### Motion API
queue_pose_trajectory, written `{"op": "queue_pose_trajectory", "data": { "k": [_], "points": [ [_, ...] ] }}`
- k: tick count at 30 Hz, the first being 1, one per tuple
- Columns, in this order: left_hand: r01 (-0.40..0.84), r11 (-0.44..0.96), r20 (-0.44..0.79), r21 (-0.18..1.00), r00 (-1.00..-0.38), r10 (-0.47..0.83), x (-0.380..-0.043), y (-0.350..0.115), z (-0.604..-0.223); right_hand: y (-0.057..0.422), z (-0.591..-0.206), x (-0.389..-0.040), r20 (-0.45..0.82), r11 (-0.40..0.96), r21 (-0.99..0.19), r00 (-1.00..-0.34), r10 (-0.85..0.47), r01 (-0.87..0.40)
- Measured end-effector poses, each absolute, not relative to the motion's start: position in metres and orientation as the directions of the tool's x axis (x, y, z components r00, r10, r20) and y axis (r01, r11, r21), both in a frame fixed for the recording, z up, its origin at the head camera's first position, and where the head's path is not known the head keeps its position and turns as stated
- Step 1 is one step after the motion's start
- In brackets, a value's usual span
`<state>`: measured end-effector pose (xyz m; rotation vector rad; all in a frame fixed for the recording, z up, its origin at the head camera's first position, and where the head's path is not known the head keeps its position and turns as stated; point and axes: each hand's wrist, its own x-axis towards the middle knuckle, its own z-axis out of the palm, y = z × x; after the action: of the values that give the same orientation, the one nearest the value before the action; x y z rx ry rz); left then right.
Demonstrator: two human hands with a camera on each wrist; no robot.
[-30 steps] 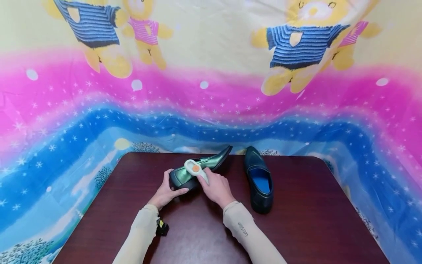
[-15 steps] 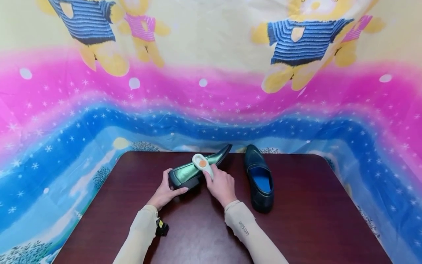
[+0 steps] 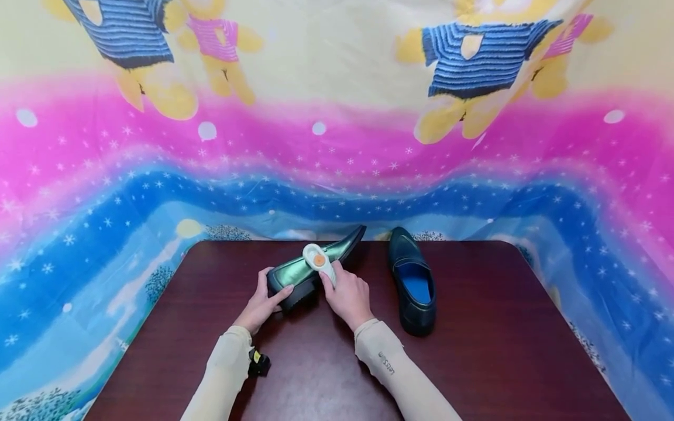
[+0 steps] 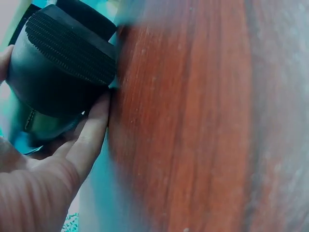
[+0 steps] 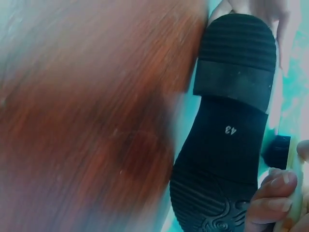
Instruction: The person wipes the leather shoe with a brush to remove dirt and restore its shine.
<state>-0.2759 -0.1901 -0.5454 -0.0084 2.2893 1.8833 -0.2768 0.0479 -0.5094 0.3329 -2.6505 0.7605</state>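
A glossy dark-green loafer [image 3: 295, 272] is tilted on its side over the table, toe to the back right. My left hand [image 3: 261, 304] grips its heel end, fingers behind and thumb at the near side. The black heel [image 4: 67, 53] fills the upper left of the left wrist view. My right hand [image 3: 348, 295] holds a white brush [image 3: 317, 259] with an orange spot against the shoe's upper side. Dark bristles [image 5: 277, 151] show beside the sole [image 5: 231, 125], marked 43, in the right wrist view. Where the bristles meet the shoe is hidden in the head view.
A second loafer [image 3: 414, 280] with a blue insole stands upright to the right, toe toward the back. The dark red-brown table [image 3: 500, 351] ends at a patterned cloth [image 3: 337, 193]. A small black device [image 3: 259, 363] sits at the left wrist.
The brush first slid along the shoe toward the toe, then came back a little left. The left thumb has shifted up the heel, and the shoe's sole has turned slightly more toward me.
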Motion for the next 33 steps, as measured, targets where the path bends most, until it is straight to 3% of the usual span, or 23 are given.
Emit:
{"op": "queue_pose_trajectory", "data": {
  "k": [8,13,19,26,33],
  "points": [
    [-0.122,0.179,-0.144,0.976,-0.983,0.116,-0.274,-0.194,-0.544,0.051,-0.514,-0.270,0.344,0.768,-0.425,-0.870,-0.353,-0.479],
    [-0.126,0.172,-0.148,0.977,-0.981,0.122,-0.275,-0.194,-0.544,0.067,-0.517,-0.276,0.407,0.828,-0.390,-0.882,-0.237,-0.403],
    [-0.116,0.168,-0.139,0.979,-0.981,0.134,-0.278,-0.193,-0.543,0.083,-0.514,-0.283,0.417,0.861,-0.435,-0.907,-0.068,-0.264],
    [-0.122,0.185,-0.149,0.975,-0.979,0.140,-0.276,-0.192,-0.539,0.084,-0.511,-0.282,0.377,0.847,-0.472,-0.924,-0.055,-0.243],
    [-0.092,0.284,-0.107,0.954,-0.994,0.036,-0.275,-0.180,-0.536,0.085,-0.513,-0.277,0.334,0.826,-0.513,-0.941,-0.059,-0.234]
  ]
}}
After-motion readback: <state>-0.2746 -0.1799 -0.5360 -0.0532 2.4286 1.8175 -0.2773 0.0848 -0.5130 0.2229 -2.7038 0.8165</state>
